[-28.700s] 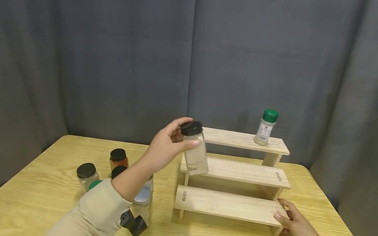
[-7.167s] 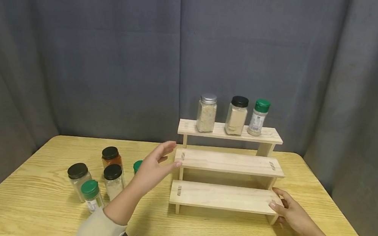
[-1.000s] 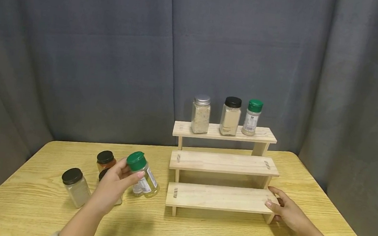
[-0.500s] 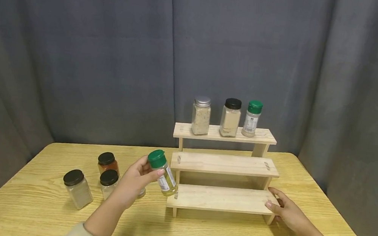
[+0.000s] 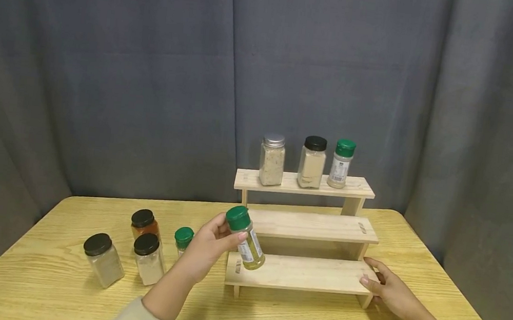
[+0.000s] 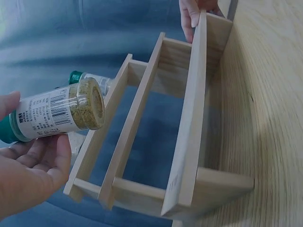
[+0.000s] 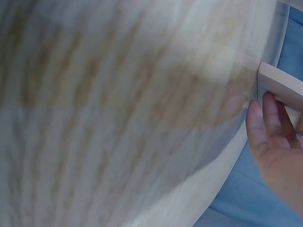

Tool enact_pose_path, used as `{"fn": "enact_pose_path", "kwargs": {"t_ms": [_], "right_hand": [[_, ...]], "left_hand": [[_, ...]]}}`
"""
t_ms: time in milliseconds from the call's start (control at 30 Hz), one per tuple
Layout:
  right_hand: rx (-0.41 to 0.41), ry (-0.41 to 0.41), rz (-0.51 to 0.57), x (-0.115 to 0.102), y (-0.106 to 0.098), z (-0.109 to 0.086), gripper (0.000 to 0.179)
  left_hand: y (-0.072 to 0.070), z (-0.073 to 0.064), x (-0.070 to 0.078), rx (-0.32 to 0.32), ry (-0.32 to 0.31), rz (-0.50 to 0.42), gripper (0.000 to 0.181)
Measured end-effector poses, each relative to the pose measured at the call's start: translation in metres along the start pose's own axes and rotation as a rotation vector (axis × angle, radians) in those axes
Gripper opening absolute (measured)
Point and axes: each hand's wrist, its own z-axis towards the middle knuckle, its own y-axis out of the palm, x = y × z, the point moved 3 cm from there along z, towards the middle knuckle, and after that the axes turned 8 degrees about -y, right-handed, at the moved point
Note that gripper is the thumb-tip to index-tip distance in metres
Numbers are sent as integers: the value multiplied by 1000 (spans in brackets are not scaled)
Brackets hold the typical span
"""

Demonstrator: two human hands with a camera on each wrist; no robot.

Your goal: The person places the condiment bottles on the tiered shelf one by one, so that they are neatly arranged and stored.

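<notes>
My left hand (image 5: 206, 250) grips a green-capped spice jar (image 5: 252, 250) between thumb and fingers. The jar is tilted, its base toward the right, in front of the left end of a three-tier wooden rack (image 5: 305, 275). Coarse yellowish-green contents and a white barcode label show on this spice jar (image 6: 57, 111) in the left wrist view. At the right end of the lowest shelf, my right hand (image 5: 394, 297) holds the rack, thumb on the board's top. A silver-lidded jar (image 5: 272, 164), a black-lidded jar (image 5: 312, 168) and a smaller green-capped jar (image 5: 340, 169) stand on the top shelf.
Left of the rack, the table (image 5: 41, 273) bears two black-lidded pale jars, one at the outer left (image 5: 108, 268) and one nearer the hand (image 5: 149, 268). An orange-filled jar (image 5: 144, 227) and a green-capped jar (image 5: 183, 238) stand nearby, the latter partly hidden. A grey curtain (image 5: 151, 93) hangs behind.
Over the last second my left hand carries the green-capped jar rightward from the table jars to the rack. Earlier, silver-lidded and black-lidded jars joined the top shelf. My right hand stays put.
</notes>
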Motion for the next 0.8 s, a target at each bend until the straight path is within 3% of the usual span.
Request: {"fn": "enact_pose_path", "kwargs": {"t_ms": [233, 800], "right_hand": [[-5, 1, 7, 0, 0, 0, 64], [-19, -12, 0, 0, 0, 0, 63]], "left_hand": [[11, 8, 1, -44, 16, -29, 39], [35, 36, 5, -113, -14, -66, 44]]}}
